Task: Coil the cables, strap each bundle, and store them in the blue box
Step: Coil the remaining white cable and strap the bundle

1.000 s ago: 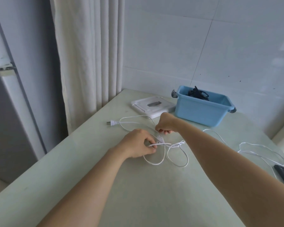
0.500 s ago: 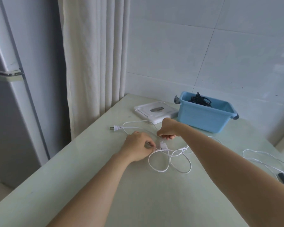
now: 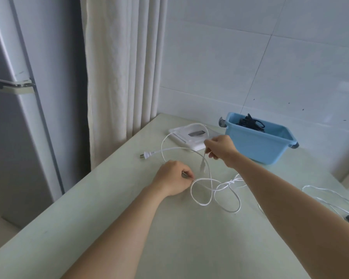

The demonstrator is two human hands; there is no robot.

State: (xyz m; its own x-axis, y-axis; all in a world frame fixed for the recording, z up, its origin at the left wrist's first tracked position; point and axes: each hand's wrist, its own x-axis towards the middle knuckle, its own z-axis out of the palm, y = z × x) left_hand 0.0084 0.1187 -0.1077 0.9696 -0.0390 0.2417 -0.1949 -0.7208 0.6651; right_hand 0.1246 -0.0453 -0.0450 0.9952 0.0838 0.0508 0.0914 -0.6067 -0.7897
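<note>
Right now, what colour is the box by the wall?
Light blue; the box shows best in the head view.

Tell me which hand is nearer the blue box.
Right. The right hand, pinching the white cable, is raised just left of the blue box; the left hand grips the cable down at the table, closer to the camera and farther away.

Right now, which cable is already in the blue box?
The black cable, inside the blue box. The looped white cable and the white cable far right are out on the table.
</note>
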